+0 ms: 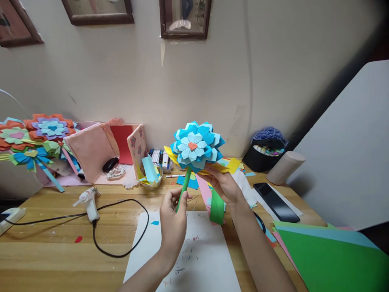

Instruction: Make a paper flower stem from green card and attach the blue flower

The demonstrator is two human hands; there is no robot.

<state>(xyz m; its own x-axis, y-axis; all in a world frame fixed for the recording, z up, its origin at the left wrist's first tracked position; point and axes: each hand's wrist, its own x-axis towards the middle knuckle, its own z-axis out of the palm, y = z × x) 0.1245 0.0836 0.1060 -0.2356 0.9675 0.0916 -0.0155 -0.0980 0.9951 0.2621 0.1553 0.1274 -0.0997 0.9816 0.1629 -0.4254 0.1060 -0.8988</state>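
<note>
A blue paper flower [197, 144] with a small orange heart at its centre is held up over the desk on a green paper stem. My left hand [174, 221] is closed around the lower part of this stem [186, 182]. Just beneath the bloom, my right hand [223, 184] reaches in at the right, its fingertips partly hidden by petals and yellow paper [225, 165]. Whether those fingers grip the flower cannot be made out. A curled green paper strip [217, 209] and a pink strip [204, 190] show between my hands.
A white sheet [194, 255] lies below my hands. On the left are a glue gun [91, 205] with a looping black cord and several finished paper flowers [50, 127]. A phone [276, 202], coloured paper sheets [331, 255] and a tipped cylinder [285, 167] are on the right.
</note>
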